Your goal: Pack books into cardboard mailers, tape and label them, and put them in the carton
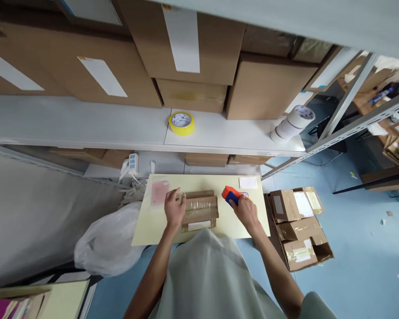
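A small brown cardboard box [199, 215] with clear tape along its top lies on the pale yellow tabletop [232, 221] in front of me. My left hand [175, 208] is at the box's left edge, fingers bent and apart from the thumb, gripping nothing. Whether its fingertips touch the cardboard I cannot tell. To the right of the box, my right hand [246, 212] is wrapped round a blue-and-orange handheld tool [231, 195], held above the tabletop with its orange end pointing left. The tool's exact kind is unclear.
A yellow tape roll [181, 123] and stacked white rolls [292, 124] stand on the grey shelf [119, 122] ahead, below large cartons [189, 44]. On the floor at right sits an open carton of boxes [301, 230]; a white plastic bag [109, 241] bulges at left.
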